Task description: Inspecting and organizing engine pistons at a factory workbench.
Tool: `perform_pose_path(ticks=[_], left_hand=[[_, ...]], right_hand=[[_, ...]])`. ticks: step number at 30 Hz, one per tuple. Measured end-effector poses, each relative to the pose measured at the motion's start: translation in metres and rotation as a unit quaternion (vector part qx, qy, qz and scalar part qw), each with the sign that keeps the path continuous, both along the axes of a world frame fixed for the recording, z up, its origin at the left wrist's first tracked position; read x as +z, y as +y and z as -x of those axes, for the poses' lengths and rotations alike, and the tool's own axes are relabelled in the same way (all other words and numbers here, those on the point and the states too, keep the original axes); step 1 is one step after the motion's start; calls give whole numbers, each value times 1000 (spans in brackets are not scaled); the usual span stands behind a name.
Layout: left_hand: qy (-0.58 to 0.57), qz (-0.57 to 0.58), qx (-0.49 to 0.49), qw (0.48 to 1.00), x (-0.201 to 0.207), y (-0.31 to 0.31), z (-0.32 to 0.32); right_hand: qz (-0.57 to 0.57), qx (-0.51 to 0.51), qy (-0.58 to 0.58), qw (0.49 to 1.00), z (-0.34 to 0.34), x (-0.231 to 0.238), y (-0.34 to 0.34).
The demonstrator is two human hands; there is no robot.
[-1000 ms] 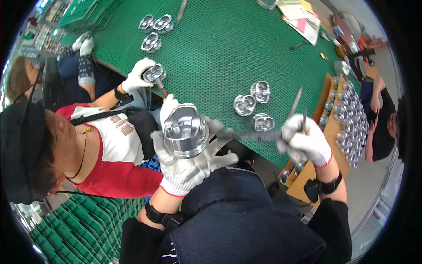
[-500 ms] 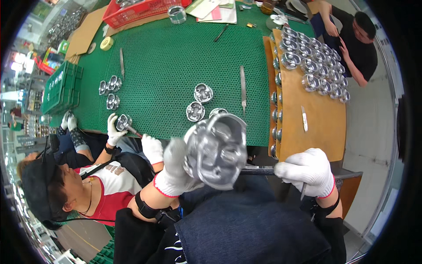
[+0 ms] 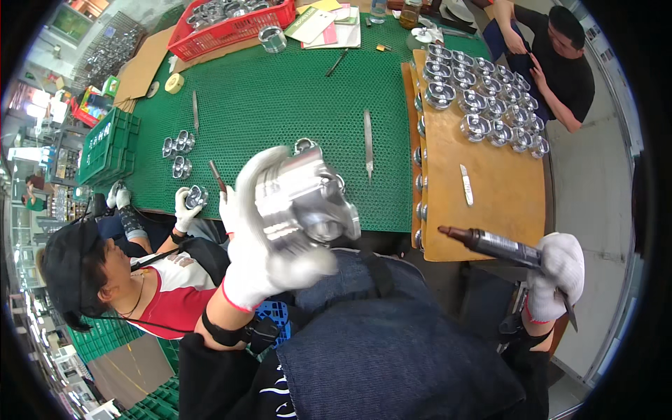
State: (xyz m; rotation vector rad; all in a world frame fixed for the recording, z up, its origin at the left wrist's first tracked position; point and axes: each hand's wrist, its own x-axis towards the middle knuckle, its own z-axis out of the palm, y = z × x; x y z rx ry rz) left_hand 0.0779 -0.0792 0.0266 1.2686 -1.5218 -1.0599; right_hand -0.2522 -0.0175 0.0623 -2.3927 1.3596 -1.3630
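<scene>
cylindrical silver metal piston (image 3: 308,199) is clamped in fingers of white-gloved left hand (image 3: 255,245), brown-tipped black marker (image 3: 500,247) in right hand (image 3: 556,271).

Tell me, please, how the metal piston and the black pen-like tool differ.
The metal piston is silvery and broad; the black pen-like tool is slim and brown-tipped. The left hand grips the piston; the right hand holds the tool. Both are in gloved hands.

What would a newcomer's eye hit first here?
The big shiny metal piston near the middle, partly blurred in the gloved left hand. Next, the dark marker in the gloved right hand, lower right. Then the rows of pistons on the brown board, upper right.
</scene>
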Motion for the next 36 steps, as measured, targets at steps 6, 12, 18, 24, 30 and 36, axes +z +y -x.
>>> perform_pose_path(ticks=[6,12,18,24,30,36], left_hand=[[-268,270,-71,922,3,19,1],[-312,287,-38,905,18,19,21],[-348,286,-26,892,13,28,15],[-327,250,-19,911,-5,21,-2],[-188,149,-24,971,-18,-3,-4],[382,-501,63,774,-148,-58,-5]], right_hand=[[-104,120,45,986,-7,28,-11],[-111,147,24,983,0,25,-18],[-92,160,-24,982,0,16,-27],[-118,155,20,981,7,13,-43],[-257,36,-225,939,12,-28,-26],[-427,-113,-344,829,24,-80,-1]])
